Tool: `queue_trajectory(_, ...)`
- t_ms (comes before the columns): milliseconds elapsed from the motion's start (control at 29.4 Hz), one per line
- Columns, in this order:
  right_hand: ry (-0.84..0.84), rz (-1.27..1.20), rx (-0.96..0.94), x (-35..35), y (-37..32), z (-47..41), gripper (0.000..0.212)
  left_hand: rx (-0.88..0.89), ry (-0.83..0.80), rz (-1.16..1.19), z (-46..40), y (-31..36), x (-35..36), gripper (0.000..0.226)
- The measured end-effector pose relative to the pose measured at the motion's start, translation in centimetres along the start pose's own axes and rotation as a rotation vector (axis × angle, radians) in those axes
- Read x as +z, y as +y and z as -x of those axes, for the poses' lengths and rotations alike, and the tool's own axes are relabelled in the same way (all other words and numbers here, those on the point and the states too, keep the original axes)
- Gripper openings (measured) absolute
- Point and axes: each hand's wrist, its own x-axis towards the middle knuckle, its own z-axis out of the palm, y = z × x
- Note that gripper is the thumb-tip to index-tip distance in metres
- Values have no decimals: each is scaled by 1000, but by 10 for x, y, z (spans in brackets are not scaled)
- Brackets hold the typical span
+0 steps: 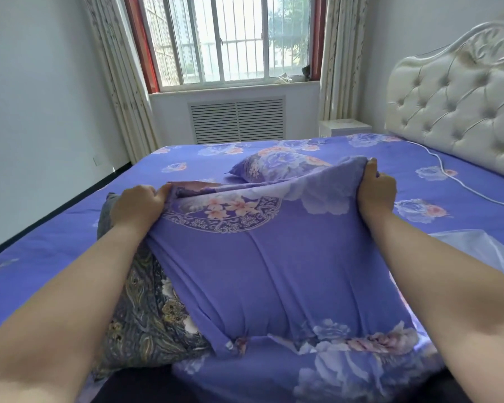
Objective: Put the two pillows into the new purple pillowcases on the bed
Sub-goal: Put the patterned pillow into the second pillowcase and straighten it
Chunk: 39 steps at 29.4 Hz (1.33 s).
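The bed (346,158) filled most of the room, spread with a purple floral sheet (56,257), and its tufted cream headboard (448,112) stood at the right. Beyond the far side a barred window (233,39) hung between pale patterned curtains (120,82), above a louvred radiator cover (237,119).

In the foreground lay the purple pillowcase (274,271), printed with a floral medallion and already bulging over much of a pillow. That pillow, in its grey paisley cover (146,321), stuck out of the case at the left side and rested on the sheet. A sheet of clear plastic (477,245) lay on the bed just right of the right forearm.

A second pillow in a purple floral case (277,167) sat farther back near the middle of the bed, apart from the hands. A thin white cord (448,173) trailed across the sheet near the headboard.

The left hand (140,205) had its fingers curled around the far left corner of the pillowcase, gripping the cloth. The right hand (376,187) pinched the far right corner in a closed fist, lifting that edge slightly off the bed, so the fabric stretched between the two hands.
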Motion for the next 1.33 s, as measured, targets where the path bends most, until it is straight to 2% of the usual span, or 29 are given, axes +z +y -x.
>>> queue_trajectory(68, -14, 39, 18, 3, 3, -1, 61, -32, 41, 39, -1, -9, 1, 61)
queue_trajectory(204, -69, 80, 31, 11, 5, -8, 60, -84, 2, 125, -3, -3, 13, 52)
queue_trajectory(272, -94, 81, 72, 15, 7, -10, 58, -159, -53, 205, -2, 3, 27, 44)
queue_trajectory(340, -150, 163, 84, 25, 10, -3, 70, -234, -173, 270, 4, 14, 39, 55)
queue_trajectory(408, -319, 268, 39, 42, 17, 16, 75, -266, -340, 344, 14, 32, 53, 66)
queue_trajectory(442, -469, 292, 4, 53, 22, 29, 68, -264, -433, 366, 22, 42, 59, 66)
queue_trajectory(510, -756, 403, -79, 70, 31, 63, 51, -208, -569, 380, 39, 60, 76, 54)
queue_trajectory(544, -821, 462, -144, 77, 34, 80, 52, -181, -587, 372, 48, 67, 84, 48)
queue_trajectory(612, -796, 506, -288, 88, 38, 108, 57, -167, -524, 347, 62, 80, 100, 42)
queue_trajectory(714, -685, 482, -380, 93, 39, 125, 58, -263, -291, 466, 78, 98, 102, 33)
queue_trajectory(782, -692, 613, -394, 90, 46, 120, 66, -324, -73, 535, 87, 86, 87, 30)
queue_trajectory(850, -707, 764, -394, 85, 57, 110, 74, -338, 77, 414, 95, 47, 80, 30)
queue_trajectory(918, -698, 822, -398, 80, 66, 100, 77, -405, 22, 260, 104, 3, 82, 32)
queue_trajectory(952, -670, 811, -401, 78, 68, 95, 77, -446, -35, 259, 107, -9, 86, 32)
queue_trajectory(1054, -450, 654, -254, 66, 82, 84, 69, -452, -83, 355, 104, -10, 94, 35)
queue_trajectory(1122, -317, 488, 53, 50, 99, 76, 67, -438, -57, 411, 103, -1, 96, 34)
queue_trajectory(1190, -305, 381, 353, 34, 119, 68, 77, -476, -32, 454, 106, 1, 98, 34)
queue_trajectory(1224, -337, 375, 438, 27, 128, 67, 82, -507, -28, 479, 109, 1, 98, 34)
queue_trajectory(1326, -418, 407, 508, 14, 148, 72, 76, -659, 56, 639, 119, 11, 96, 29)
